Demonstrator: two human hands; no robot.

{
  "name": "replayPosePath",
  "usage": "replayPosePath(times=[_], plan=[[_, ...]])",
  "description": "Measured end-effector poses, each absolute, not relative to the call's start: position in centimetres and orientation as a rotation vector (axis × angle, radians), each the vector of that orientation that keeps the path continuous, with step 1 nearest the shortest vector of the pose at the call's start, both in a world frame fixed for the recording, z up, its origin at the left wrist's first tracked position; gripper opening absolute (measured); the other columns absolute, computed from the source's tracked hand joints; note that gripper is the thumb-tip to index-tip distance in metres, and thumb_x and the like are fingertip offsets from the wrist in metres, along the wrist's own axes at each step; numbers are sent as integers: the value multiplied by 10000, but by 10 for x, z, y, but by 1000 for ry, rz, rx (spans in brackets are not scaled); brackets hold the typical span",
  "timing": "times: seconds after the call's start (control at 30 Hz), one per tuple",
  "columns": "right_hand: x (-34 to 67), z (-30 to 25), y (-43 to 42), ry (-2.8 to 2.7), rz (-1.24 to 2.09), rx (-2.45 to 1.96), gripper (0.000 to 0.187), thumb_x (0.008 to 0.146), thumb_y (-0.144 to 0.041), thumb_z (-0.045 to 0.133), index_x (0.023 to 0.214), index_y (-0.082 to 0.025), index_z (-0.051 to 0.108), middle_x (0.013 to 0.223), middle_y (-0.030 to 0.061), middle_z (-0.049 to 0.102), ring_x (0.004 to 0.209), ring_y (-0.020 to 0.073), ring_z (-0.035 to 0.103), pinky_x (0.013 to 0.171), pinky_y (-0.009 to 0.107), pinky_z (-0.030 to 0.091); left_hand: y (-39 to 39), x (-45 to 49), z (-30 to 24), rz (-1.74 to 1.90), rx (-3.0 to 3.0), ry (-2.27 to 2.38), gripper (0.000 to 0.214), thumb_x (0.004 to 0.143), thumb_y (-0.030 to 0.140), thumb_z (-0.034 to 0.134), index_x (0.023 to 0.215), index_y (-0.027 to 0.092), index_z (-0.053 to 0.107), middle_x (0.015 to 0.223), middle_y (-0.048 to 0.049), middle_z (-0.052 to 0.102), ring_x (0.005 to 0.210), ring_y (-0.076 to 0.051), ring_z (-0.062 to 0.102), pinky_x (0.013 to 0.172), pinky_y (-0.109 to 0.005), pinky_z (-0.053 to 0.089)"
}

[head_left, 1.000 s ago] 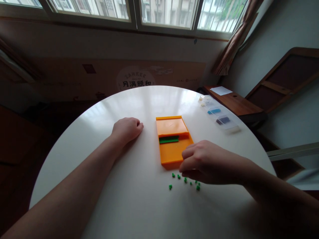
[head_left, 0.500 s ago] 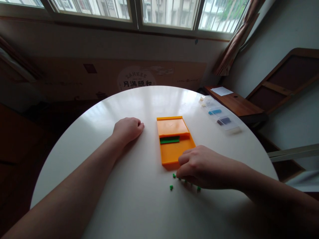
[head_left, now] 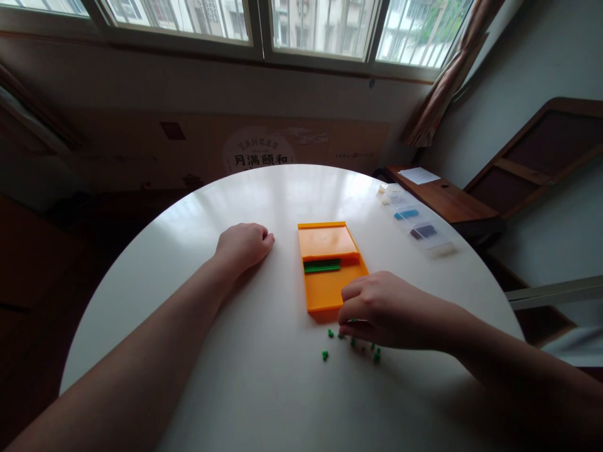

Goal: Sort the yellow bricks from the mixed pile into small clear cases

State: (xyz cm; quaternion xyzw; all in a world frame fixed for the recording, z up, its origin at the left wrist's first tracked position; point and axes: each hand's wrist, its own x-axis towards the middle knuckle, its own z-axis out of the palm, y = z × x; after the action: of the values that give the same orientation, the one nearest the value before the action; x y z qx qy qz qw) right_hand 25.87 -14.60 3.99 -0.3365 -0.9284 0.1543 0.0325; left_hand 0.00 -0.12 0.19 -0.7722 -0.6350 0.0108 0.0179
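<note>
An opened orange plastic case (head_left: 325, 292) lies on the white round table, with rows of tiny green pieces (head_left: 321, 266) along the upper edge of its near half. My right hand (head_left: 381, 307) hovers over the case's near right corner, thumb and fingertips pinched together; whether a small piece is between them is hidden. Several loose green blocks (head_left: 325, 355) are scattered on the table just below that hand. Left of the case, and apart from it, my left hand (head_left: 242, 243) rests on the table as a loose fist, with nothing visible in it.
Clear plastic packets with blue pieces (head_left: 406, 215) and dark pieces (head_left: 424, 231) lie at the table's right edge. Behind stands a brown wooden desk (head_left: 452, 198) with a white paper (head_left: 419, 174) on it. The table's edge (head_left: 301, 166) curves round at the back.
My right hand has lifted slightly off the loose green blocks, so more of them show. My left hand stays where it was, and the view has shifted a little.
</note>
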Motion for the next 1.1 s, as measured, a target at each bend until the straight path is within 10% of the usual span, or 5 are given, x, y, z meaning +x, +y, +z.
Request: replayPosePath(times=[0.67, 1.1], plan=[[262, 37, -141, -2893, 600, -825, 113, 868, -171, 621, 824, -232, 706, 768, -21, 636, 693, 108, 549, 599, 231, 356, 0, -1, 0, 8, -2407, -1987, 401, 854, 465, 388, 751, 244, 706, 876, -53, 746, 819, -244, 648, 606, -303, 407], [288, 24, -103, -2386, 320, -1521, 128, 842, -220, 657, 850, -281, 771, 856, -22, 732, 732, 135, 640, 640, 253, 429, -2, 0, 4, 42, -2421, -1973, 414, 858, 466, 370, 766, 241, 704, 907, -61, 748, 847, -251, 652, 612, -305, 416]])
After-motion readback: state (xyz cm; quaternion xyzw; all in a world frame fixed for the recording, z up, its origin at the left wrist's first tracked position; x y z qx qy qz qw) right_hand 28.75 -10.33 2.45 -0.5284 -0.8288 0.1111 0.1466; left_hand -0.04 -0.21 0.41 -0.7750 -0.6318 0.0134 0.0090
